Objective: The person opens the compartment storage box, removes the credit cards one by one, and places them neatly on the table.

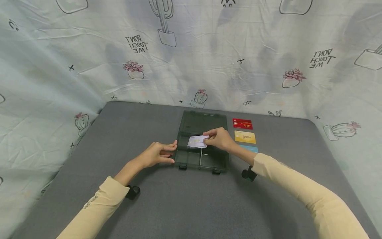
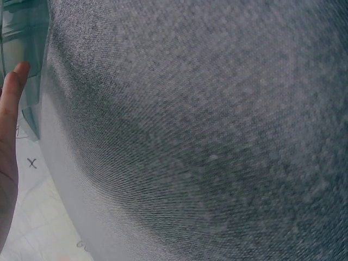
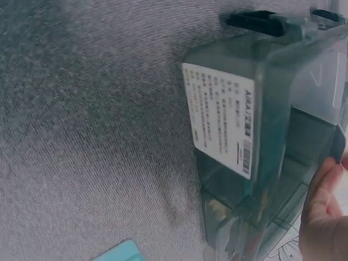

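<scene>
A dark translucent plastic storage box (image 1: 215, 161) lies on the table with its lid (image 1: 203, 122) swung back; thin dividers split its inside. My right hand (image 1: 221, 138) pinches a pale lilac VIP card (image 1: 197, 141) by its right end, over the box's compartments. In the right wrist view, the right hand (image 3: 326, 206) reaches over the box, whose side wall carries a white printed label (image 3: 220, 119). At the box's left side, my left hand (image 1: 156, 154) touches the wall with extended fingers. Only part of the left hand (image 2: 10, 119) shows in the left wrist view.
Right of the box lie a red VIP card (image 1: 242, 123), a yellow card (image 1: 245, 137) and a blue card (image 1: 249, 148), the last partly hidden by the right arm. Grey cloth covers the table (image 1: 185, 209). A printed curtain (image 1: 191, 66) hangs behind.
</scene>
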`<state>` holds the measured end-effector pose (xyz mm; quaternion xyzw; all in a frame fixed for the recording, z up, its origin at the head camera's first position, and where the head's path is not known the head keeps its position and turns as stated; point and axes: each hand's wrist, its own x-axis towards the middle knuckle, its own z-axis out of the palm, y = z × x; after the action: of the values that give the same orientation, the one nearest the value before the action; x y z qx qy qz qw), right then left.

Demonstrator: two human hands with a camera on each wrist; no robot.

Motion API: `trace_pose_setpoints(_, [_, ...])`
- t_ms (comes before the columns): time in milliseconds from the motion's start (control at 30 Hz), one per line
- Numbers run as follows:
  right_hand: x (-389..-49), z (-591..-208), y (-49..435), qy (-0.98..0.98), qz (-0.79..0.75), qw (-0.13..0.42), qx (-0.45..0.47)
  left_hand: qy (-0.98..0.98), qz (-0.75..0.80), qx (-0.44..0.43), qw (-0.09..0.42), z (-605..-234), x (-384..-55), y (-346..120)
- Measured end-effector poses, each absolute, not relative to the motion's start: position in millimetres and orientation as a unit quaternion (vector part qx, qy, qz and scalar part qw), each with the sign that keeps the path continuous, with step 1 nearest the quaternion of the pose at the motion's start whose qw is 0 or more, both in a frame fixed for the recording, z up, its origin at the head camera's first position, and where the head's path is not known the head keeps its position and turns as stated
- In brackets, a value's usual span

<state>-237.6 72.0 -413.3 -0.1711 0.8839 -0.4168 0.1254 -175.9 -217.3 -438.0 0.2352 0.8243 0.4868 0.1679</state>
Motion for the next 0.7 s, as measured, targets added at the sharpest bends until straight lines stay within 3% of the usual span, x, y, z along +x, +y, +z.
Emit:
trace_pose_setpoints(367, [-237.6,-415.6,70.8,0.902,-0.376,0.11,-0.183,0.825,0.489,0.231,0.165,-438.3,-176.4,-218.8])
trace_pose_setpoints(700, [-240.2,-419.8,88.8,0.774,-0.584,0.212,-0.123,0.824,0.488,0.231,0.17,-438.0,-178.4,-218.5])
